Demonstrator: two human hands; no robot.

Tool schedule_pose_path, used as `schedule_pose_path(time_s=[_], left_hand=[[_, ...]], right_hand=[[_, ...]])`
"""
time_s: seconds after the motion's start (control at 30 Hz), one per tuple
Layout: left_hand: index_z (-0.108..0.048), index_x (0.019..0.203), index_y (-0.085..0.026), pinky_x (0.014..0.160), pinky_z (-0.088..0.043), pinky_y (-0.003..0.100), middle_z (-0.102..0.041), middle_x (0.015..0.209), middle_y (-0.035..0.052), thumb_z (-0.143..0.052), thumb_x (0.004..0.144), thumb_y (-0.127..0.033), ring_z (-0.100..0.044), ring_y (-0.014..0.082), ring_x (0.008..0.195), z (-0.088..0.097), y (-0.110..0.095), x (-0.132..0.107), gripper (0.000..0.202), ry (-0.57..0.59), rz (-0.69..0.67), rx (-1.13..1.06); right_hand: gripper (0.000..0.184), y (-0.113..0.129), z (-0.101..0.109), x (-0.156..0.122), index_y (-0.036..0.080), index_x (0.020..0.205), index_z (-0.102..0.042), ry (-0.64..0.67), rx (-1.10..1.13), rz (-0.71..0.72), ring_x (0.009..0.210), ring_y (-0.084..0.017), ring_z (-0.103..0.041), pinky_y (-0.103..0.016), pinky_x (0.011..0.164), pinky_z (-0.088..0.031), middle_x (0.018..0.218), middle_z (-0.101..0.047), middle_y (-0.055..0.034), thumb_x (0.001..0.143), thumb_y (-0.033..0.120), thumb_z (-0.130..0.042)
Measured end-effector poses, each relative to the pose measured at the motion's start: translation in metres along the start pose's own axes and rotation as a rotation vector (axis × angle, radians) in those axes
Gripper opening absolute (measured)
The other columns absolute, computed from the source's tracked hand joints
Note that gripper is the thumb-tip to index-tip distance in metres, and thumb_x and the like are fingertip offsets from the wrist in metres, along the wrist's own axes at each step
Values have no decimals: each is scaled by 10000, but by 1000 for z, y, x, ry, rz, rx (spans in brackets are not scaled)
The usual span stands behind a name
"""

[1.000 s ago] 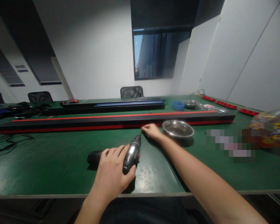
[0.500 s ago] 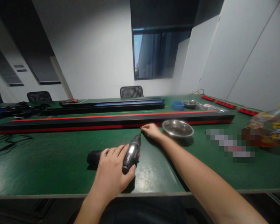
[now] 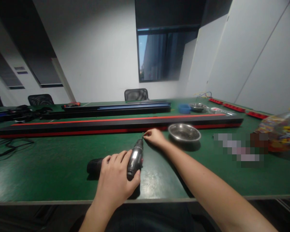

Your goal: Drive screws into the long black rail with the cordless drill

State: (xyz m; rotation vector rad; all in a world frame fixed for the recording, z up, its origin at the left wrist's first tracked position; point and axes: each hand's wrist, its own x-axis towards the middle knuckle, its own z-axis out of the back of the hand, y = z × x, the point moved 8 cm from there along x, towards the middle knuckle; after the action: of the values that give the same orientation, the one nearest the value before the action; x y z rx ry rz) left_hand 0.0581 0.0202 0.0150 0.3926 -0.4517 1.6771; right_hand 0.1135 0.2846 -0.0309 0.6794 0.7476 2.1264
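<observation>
My left hand is wrapped round a black cordless screwdriver that lies low over the green table, its bit pointing away at the near side of a long black and red bar. My right hand reaches past it and pinches something tiny at the bit's tip, right in front of the bar. What the fingers pinch is too small to name.
A steel bowl stands just right of my right hand. A second long dark bar, a blue tub and another bowl lie farther back. Cables trail at the left. A plastic jar sits at the right.
Both hands and the screwdriver have shifted a little to the left along the bar. The grips look the same.
</observation>
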Motion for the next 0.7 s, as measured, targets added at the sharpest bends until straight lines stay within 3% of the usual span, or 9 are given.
schedule_pose_path(time_s=[0.2, 0.4, 0.7], left_hand=[[-545, 1399, -218, 1035, -346, 544, -632, 1371, 108, -582, 892, -405, -572, 336, 1175, 0, 2, 0, 542, 10, -20, -17], [-545, 1397, -240, 1052, -342, 534, -622, 1384, 85, -595, 883, -402, -563, 324, 1197, -1, 3, 1, 541, 25, -40, -59], [-560, 1388, -249, 1055, -347, 538, -628, 1380, 83, -603, 872, -400, -568, 326, 1202, -2, 5, 3, 539, 28, -35, -78]], right_hand=[[138, -8, 3, 6, 165, 945, -822, -24, 96, -42, 909, -199, -725, -252, 820, -509, 968, -792, -93, 870, 252, -745], [176, -14, 11, 6, 82, 1000, -792, -54, 347, -166, 686, -125, -664, -200, 621, -478, 920, -783, -121, 917, 218, -718], [175, -8, 12, 2, 61, 989, -783, -15, 368, -197, 529, -75, -551, -187, 502, -411, 838, -760, -105, 936, 206, -700]])
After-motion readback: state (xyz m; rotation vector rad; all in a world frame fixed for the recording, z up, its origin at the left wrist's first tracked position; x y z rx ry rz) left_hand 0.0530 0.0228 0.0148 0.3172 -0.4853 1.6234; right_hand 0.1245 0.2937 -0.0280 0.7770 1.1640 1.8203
